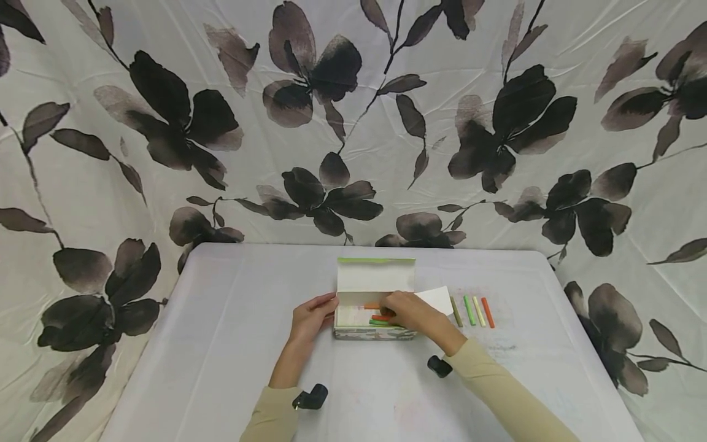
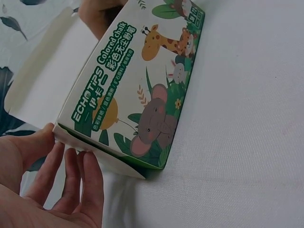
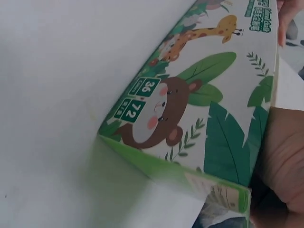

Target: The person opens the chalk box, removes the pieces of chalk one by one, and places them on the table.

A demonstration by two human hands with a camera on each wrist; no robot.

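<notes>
A colored chalk box [image 1: 375,334] with animal pictures stands on the table, its lid [image 1: 376,274] raised at the back. At its left end, my left hand [image 1: 309,320] pinches the edge by the side flap [image 2: 114,164] between thumb and fingers. My right hand [image 1: 413,313] reaches into the box from the right, fingers bent down among the chalks; the wrist views hide its fingertips, so any hold is unclear. Beside those fingers lie an orange chalk [image 1: 371,306], a red chalk [image 1: 379,317] and a green chalk [image 1: 378,322].
Right of the box, several chalks lie in a row: olive [image 1: 456,311], green [image 1: 469,310], pale yellow [image 1: 479,312] and red [image 1: 488,312]. A white flap [image 1: 436,299] sticks out at the box's right end. The white-covered table [image 1: 232,344] meets a flower-patterned cloth [image 1: 409,184] behind.
</notes>
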